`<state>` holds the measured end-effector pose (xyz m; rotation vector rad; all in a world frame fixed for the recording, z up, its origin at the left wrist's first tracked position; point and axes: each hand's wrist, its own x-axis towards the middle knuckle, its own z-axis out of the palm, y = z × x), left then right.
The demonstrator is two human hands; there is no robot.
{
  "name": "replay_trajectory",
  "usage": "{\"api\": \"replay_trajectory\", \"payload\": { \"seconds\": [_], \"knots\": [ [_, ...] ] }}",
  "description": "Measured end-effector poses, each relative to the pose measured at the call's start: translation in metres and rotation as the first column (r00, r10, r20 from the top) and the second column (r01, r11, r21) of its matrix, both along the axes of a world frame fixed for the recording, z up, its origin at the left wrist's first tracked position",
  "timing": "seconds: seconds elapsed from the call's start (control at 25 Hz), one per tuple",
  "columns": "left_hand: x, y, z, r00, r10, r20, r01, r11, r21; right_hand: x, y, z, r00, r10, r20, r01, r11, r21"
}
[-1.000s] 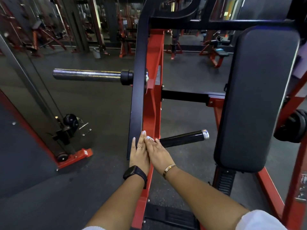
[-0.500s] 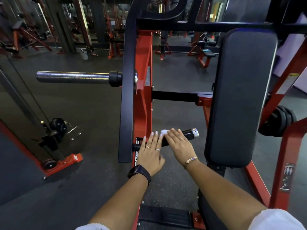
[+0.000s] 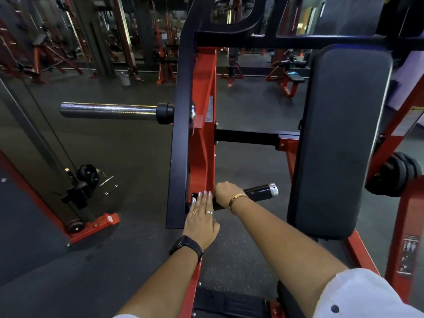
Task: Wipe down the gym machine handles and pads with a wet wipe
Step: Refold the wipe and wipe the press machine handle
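The handle [image 3: 257,194] lies nearly level at centre, its silver cap pointing right. The right hand [image 3: 226,193] is clenched around it. The left hand [image 3: 202,219] rests flat on its base.

Black handle [image 3: 257,192] juts horizontally beside the upright black pad [image 3: 339,143].

1. Handle [image 3: 254,195] — glossy black, smooth, with a bright metal end cap.
2. Pad [image 3: 339,138] — matt black, smooth, vinyl-like covering.
3. Bar [image 3: 107,110]: polished, shiny metal.
4. Frame [image 3: 203,143]: red painted metal.
5. Floor [image 3: 241,255]: matt, speckled, rough.
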<state>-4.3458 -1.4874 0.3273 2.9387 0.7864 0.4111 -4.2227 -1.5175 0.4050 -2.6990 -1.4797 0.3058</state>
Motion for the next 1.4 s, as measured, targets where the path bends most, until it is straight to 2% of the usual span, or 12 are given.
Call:
{"api": "replay_trajectory", "payload": {
  "seconds": [0.12, 0.28, 0.44, 0.52, 0.72, 0.88, 0.96, 1.04, 1.16, 1.24, 1.32, 1.4],
  "knots": [
    [0.004, -0.003, 0.003, 1.0, 0.004, 0.03, -0.002, 0.999, -0.046, 0.012, -0.013, 0.007, 0.998, -0.046, 0.05, 0.047, 0.999, -0.024],
    [0.021, -0.011, 0.012, 1.0, 0.019, 0.014, -0.019, 1.0, -0.017, 0.017, -0.045, 0.004, 0.948, -0.023, 0.316, 0.01, 0.999, 0.045],
    [0.028, -0.018, 0.014, 0.998, 0.051, -0.025, -0.051, 0.999, 0.006, 0.008, -0.072, -0.03, 0.88, -0.1, 0.465, -0.082, 0.93, 0.357],
    [0.027, -0.019, 0.008, 0.998, 0.058, -0.021, -0.058, 0.998, 0.012, -0.002, -0.078, -0.047, 0.873, -0.088, 0.48, -0.146, 0.892, 0.429],
    [0.026, -0.011, -0.007, 0.997, 0.065, -0.035, -0.065, 0.998, 0.019, -0.022, -0.068, -0.072, 0.877, 0.13, 0.462, -0.304, 0.896, 0.324],
    [0.024, -0.018, -0.013, 0.994, 0.088, 0.064, -0.09, 0.996, 0.027, 0.014, -0.093, -0.078, 0.698, 0.295, 0.653, -0.509, 0.845, 0.162],
    [0.03, -0.029, -0.012, 0.992, 0.094, 0.082, -0.098, 0.994, 0.047, 0.037, -0.107, -0.071, 0.639, 0.328, 0.696, -0.549, 0.828, 0.114],
    [0.042, -0.041, -0.011, 0.992, 0.08, 0.094, -0.085, 0.995, 0.055, 0.055, -0.124, -0.063, 0.654, 0.274, 0.705, -0.517, 0.842, 0.153],
    [0.065, -0.056, -0.007, 0.992, 0.023, 0.122, -0.031, 0.997, 0.068, 0.074, -0.153, -0.062, 0.726, 0.112, 0.678, -0.428, 0.846, 0.319],
    [0.079, -0.065, -0.004, 0.991, -0.008, 0.135, -0.003, 0.997, 0.081, 0.074, -0.163, -0.064, 0.769, 0.06, 0.636, -0.374, 0.849, 0.373],
    [0.091, -0.072, -0.002, 0.989, -0.017, 0.148, 0.001, 0.995, 0.104, 0.071, -0.155, -0.055, 0.869, 0.026, 0.494, -0.284, 0.844, 0.455],
    [0.097, -0.074, -0.003, 0.988, -0.003, 0.157, -0.016, 0.992, 0.124, 0.073, -0.14, -0.039, 0.963, -0.009, 0.268, -0.14, 0.835, 0.532]
  ]
}}
